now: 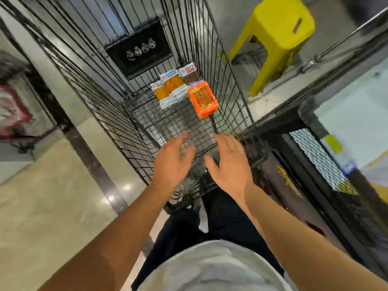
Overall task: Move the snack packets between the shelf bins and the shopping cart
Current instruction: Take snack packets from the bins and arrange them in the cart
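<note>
Nearest the camera, the left hand (171, 162) and the right hand (230, 164) are both hovering over the near end of the shopping cart (100, 114), fingers spread and relaxed, grasping nothing and touching none of the packets. Past them the wire floor of the cart is lying bare, and the snack packets are sitting farther in, toward its far end: an orange packet (203, 98) is lying flat nearest the hands by the right wall, two yellow-and-white packets (169, 90) are overlapping just beside it to the left, and a brown packet (190, 73) is peeking out behind them. They are looking like light, thin, crinkly film packs, likely slippery and easy to crush, so pinching one by a sealed end or across its narrow sides seems the safest hold. Beyond the cart a yellow stool (275, 36) is standing on the floor, and the shelf bins are not showing clearly
</note>
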Demonstrator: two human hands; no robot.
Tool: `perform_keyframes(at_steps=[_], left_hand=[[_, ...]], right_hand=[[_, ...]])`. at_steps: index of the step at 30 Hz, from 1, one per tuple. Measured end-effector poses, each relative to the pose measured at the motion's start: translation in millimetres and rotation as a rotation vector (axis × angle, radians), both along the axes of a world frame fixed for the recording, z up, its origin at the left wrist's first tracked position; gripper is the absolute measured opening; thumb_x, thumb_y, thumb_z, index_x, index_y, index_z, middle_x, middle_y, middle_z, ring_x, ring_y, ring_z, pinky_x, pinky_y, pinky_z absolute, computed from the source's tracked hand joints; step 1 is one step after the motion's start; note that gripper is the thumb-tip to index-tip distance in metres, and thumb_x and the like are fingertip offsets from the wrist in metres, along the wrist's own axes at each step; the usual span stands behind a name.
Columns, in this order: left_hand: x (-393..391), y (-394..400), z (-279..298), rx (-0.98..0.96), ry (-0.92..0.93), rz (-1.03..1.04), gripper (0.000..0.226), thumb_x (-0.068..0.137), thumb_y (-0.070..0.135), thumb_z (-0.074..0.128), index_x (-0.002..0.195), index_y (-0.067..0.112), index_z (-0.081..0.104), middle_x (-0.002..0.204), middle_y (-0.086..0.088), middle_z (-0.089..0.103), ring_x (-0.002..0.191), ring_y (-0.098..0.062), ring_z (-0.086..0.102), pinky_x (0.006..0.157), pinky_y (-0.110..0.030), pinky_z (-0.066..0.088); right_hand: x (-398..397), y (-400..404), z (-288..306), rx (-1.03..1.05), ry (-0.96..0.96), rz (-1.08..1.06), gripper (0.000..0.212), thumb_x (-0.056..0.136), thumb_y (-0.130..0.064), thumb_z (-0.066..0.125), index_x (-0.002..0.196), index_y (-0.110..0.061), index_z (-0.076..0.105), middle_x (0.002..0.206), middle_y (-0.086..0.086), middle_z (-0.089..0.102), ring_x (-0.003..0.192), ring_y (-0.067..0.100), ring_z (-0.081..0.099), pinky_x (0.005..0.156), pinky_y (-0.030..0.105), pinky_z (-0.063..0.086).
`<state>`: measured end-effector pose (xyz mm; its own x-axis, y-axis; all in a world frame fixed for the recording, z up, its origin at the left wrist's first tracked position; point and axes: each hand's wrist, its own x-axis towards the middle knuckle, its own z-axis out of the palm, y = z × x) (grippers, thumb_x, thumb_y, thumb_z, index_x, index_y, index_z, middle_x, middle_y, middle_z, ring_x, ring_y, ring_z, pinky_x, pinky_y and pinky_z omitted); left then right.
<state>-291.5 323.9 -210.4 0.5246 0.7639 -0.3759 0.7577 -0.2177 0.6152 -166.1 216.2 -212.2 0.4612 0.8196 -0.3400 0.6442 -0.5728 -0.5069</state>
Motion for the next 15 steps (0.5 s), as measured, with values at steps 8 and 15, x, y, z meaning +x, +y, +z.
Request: perform_keyframes(at_steps=[8, 15], left_hand=[[-50, -49, 72, 0.095, -0.194, -0.157, 0.041, 0.098, 0.029, 0.061, 0.137, 0.021, 0.058, 0.133, -0.002, 0.062, 0.125, -0.021, 0.053, 0.102, -0.026, 0.037], [-49, -99, 117, 0.15, -0.362, -0.319, 0.037, 0.095, 0.031, 0.063, 0.132, 0.025, 0.063, 0.132, 0.007, 0.063, 0.127, -0.014, 0.052, 0.108, -0.034, 0.041]], right_hand=[[-63, -71, 74, 0.193, -0.014, -0.281, 0.06, 0.096, -0.034, 0.058, 0.15, -0.016, 0.038, 0.154, 0.002, 0.039, 0.147, 0.021, 0.023, 0.121, 0.041, 0.023], [-85, -140, 124, 0.365, -0.106, -0.509, 0.061, 0.09, -0.037, 0.055, 0.146, -0.015, 0.044, 0.149, 0.003, 0.046, 0.144, 0.022, 0.029, 0.122, 0.038, 0.022]])
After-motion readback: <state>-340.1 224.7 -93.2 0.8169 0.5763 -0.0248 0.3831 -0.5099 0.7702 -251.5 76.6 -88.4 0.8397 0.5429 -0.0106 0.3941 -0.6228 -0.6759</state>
